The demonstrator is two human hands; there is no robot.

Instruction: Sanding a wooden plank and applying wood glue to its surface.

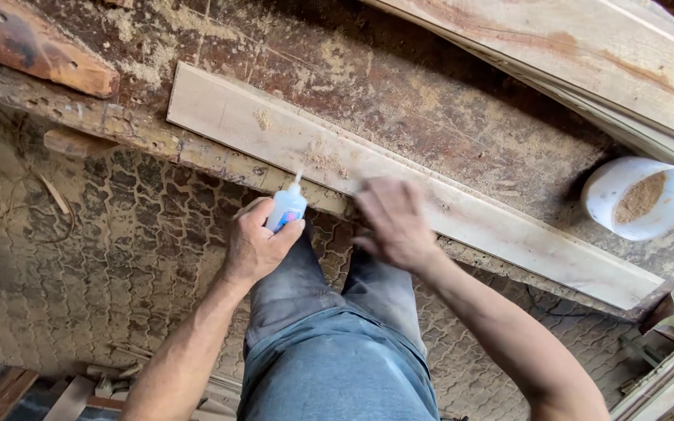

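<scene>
Head view looks straight down on our two hands at the edge of a dusty workbench (431, 101). Our left hand (255, 245) is clamped around a small glue bottle (285, 209), thumb and fingers wrapped about its body and its white nozzle pointing up and away toward the plank (399, 183). We judge the bottle light and a little squeezable, its plastic smooth enough to slip in dusty fingers, so the grip around the middle of the body looks right, well clear of the nozzle.

Our right hand (395, 222) is blurred with motion; its fingers look spread and flat, resting on or just over the near edge of the plank, holding nothing that we can make out. The two hands are apart, the bottle between them and just short of the wood.

That plank lies slantwise along the bench's front edge. It looks long, thin and stiff, likely light for its length, with sawdust scattered on its face. We would take it by the long edges. A white tub (640, 196) of sawdust stands well to the right.
</scene>
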